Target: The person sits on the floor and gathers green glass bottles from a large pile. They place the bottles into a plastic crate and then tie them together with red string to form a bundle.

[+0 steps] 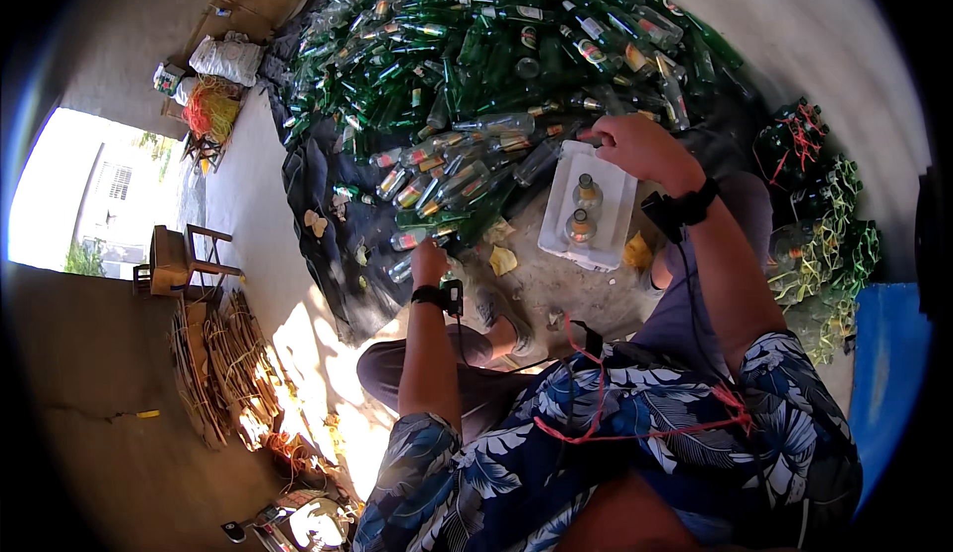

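A white foam box (562, 241) on the dirty floor holds two clear bottles (586, 192) standing upright. My right hand (635, 147) is above the box's far right corner, fingers curled closed; whatever they hold is hidden. My left hand (429, 262) is low at the near edge of a bottle heap, among lying green and clear bottles (452, 187), its fingers mostly hidden. A large pile of green bottles (467, 41) lies beyond both hands on a black sheet (328, 289).
Strapped bottle bundles (814, 239) and a blue panel (888, 383) are at right. Stacked cardboard (223, 373), a wooden chair (171, 259) and white sacks (225, 56) line the left side, near a bright opening (94, 195). My feet (506, 319) are on the floor beside the box.
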{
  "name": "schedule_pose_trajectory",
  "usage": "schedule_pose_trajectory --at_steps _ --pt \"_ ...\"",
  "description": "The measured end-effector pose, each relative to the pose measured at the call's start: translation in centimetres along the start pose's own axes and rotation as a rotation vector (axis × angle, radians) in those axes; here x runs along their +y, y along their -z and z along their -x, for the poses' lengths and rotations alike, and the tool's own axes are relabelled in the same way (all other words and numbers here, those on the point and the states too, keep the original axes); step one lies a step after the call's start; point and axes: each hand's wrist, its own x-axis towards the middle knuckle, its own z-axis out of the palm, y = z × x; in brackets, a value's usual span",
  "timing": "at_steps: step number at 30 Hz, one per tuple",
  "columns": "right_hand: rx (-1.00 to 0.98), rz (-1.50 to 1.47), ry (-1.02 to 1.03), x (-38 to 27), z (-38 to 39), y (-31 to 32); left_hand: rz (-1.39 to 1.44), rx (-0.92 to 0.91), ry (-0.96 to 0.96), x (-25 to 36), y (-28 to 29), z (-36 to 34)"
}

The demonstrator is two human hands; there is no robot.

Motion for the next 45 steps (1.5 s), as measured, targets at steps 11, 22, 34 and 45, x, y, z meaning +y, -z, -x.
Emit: schedule_pose_trajectory --at_steps 11,22,34,45 --pt "0.198 -0.094 -0.067 0.6 -1.5 2.4 0.201 0.096 -0.487 20.6 12.2 -1.2" --pt "0.286 0.083 -0.153 3.9 -8.8 5.9 0.475 -0.018 -0.639 32.5 7.5 -5.5" --pt "0.273 0.114 -0.096 3.3 -8.6 4.4 0.347 -0.190 -0.782 35.9 0.0 -7.2" --pt "0.242 0.118 -0.114 3.1 -7.4 5.2 0.261 -0.312 -0.788 35.7 -1.8 -6.5"
